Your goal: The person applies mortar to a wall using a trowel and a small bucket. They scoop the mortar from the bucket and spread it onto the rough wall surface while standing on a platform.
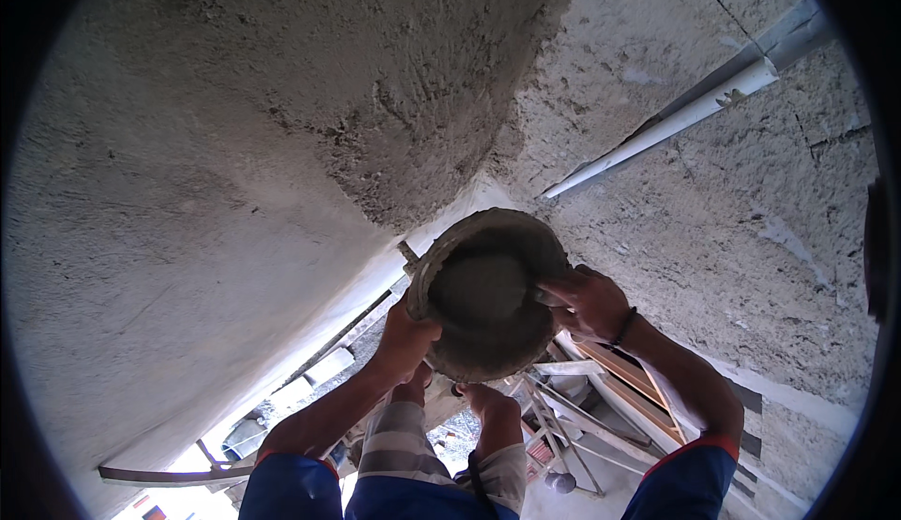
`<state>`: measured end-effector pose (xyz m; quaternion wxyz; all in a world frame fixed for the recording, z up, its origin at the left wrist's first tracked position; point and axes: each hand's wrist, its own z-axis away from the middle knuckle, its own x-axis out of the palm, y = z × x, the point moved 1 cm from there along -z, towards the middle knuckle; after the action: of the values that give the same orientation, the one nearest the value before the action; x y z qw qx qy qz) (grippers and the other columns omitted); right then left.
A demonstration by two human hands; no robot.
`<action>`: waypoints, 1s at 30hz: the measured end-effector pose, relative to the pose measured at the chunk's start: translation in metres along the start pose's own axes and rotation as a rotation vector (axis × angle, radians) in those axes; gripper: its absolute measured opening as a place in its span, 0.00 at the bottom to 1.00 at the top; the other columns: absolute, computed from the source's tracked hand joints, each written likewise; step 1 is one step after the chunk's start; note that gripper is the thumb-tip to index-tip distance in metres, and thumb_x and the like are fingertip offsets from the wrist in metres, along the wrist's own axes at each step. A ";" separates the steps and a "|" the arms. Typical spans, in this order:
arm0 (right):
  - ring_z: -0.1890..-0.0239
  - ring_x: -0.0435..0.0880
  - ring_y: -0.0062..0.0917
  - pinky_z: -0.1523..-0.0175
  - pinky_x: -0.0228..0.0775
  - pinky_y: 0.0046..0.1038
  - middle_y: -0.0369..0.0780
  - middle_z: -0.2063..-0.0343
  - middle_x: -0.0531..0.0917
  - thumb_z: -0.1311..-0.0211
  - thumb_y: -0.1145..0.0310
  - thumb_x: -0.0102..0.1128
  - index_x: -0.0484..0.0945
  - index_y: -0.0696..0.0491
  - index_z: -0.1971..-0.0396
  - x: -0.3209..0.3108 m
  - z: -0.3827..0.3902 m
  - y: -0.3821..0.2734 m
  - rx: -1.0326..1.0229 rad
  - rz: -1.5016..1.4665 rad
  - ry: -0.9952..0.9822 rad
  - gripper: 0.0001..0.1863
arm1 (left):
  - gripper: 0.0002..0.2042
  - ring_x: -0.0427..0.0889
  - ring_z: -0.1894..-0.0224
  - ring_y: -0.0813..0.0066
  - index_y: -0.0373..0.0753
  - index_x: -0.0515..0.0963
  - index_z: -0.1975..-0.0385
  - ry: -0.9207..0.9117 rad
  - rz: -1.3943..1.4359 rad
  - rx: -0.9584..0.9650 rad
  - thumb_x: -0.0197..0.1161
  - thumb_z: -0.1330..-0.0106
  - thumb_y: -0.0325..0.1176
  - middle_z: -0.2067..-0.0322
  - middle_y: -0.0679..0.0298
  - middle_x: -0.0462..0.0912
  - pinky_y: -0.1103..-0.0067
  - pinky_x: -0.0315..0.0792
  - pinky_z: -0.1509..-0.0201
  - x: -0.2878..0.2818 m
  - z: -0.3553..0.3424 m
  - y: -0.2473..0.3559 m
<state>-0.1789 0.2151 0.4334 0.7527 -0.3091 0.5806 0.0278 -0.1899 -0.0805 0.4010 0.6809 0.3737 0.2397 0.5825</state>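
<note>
Grey and round, the bowl (474, 227) is held up near a wall corner. Its open side faces the head, and it looks about as long as wide. The left hand (406, 340) has its grip pinching the left rim. The right hand (591, 306) reaches in over the right rim; I cannot tell if it pinches. Rough walls (169, 238) and a white pipe (666, 126) crowd around.

No lettering, label, brand, number or sign can be read on anything in this view.
</note>
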 end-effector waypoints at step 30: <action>0.73 0.78 0.33 0.71 0.72 0.34 0.41 0.72 0.76 0.50 0.66 0.57 0.76 0.48 0.64 -0.081 -0.001 -0.035 -0.094 0.544 0.043 0.11 | 0.29 0.77 0.68 0.75 0.34 0.69 0.46 0.204 0.088 -0.120 0.54 0.55 0.20 0.67 0.64 0.79 0.79 0.72 0.67 -0.004 0.025 -0.038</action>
<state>-0.1917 0.2124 0.5210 0.6898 -0.1769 0.6564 0.2489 -0.1485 -0.0922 0.3862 0.6477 0.2815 0.2557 0.6601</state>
